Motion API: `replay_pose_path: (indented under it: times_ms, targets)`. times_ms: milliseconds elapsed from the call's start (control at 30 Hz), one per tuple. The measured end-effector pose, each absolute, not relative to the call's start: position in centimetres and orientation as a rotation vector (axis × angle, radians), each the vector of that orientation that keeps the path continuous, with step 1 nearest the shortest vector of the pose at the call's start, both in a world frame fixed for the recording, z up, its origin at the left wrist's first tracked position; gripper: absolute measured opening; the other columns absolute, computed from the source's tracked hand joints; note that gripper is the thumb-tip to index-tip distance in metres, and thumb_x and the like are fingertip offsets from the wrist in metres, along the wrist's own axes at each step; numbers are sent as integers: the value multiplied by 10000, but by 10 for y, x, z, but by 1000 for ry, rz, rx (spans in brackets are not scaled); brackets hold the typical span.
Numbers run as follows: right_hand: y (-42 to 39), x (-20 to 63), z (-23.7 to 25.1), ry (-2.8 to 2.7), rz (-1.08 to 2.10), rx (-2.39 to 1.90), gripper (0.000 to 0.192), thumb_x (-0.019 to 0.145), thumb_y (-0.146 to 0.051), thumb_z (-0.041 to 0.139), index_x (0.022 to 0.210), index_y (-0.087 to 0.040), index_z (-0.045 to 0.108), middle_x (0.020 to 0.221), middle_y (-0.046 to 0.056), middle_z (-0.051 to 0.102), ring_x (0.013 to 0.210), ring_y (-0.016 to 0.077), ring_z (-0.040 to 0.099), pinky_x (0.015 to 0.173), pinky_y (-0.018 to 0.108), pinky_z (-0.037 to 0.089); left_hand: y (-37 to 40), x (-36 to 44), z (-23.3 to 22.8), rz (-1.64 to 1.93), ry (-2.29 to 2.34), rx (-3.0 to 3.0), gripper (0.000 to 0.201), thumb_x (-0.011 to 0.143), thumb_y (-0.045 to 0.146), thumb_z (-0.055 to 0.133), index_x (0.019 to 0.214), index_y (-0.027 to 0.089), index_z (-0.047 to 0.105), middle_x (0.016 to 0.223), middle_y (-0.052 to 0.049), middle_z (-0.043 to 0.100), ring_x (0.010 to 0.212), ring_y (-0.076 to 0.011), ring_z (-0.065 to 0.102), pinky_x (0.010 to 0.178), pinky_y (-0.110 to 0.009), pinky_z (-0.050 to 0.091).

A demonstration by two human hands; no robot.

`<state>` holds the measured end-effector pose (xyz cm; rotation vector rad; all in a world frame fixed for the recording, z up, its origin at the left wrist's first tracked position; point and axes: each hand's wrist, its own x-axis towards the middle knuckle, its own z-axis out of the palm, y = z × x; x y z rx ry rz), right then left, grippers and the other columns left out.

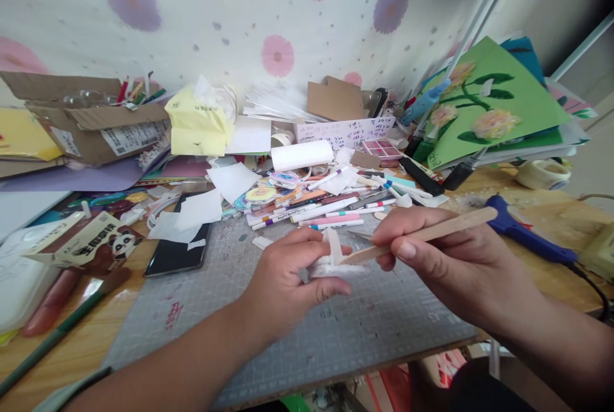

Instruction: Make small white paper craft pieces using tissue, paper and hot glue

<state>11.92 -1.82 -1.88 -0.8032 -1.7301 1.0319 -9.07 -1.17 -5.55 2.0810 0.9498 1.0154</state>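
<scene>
White fluffy piece (pixel 336 265) between both hands.

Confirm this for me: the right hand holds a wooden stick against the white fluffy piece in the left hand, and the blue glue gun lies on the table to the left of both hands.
Wrong on one point: in the head view the blue glue gun lies to the right of both hands. The right hand does hold the wooden stick against the white fluffy piece in the left hand.

Pens (pixel 311 210) lie behind the cutting mat (pixel 268 329), glue gun (pixel 522 233) to its right.

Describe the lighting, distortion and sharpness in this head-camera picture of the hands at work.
Head view: soft, even daylight with faint shadows; wide-angle bending curves the shelf pole; left hand, right hand and wooden stick fairly sharp; the white fluffy piece slightly blurred.
</scene>
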Motion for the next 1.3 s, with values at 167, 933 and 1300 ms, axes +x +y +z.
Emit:
replay_pose_path:
  times_ms: [167,933,1300]
  targets:
    - [-17,118,-23,-1746,1048,-737,132,834,-186,613,917,-246,697,753,-6,685,703,110,632,644,209,511,-13,-91,-54,1015,937,2065,341,727,474,651,826,150,695,774,-33,595,724,-161,561,660,-255,441]
    - [-16,113,-27,-1694,1078,-910,104,767,-184,685,833,-255,723,726,-20,708,660,94,632,585,161,493,-22,-82,-67,990,728,985,123,789,302,646,833,195,688,748,2,615,721,-129,522,680,-247,390]
    - [-15,115,-41,-1377,1196,-821,69,792,-237,662,827,-253,719,678,-9,647,649,122,574,624,242,447,-17,-82,-60,1092,784,697,109,735,250,687,743,144,713,689,-21,663,621,-113,549,607,-220,404]
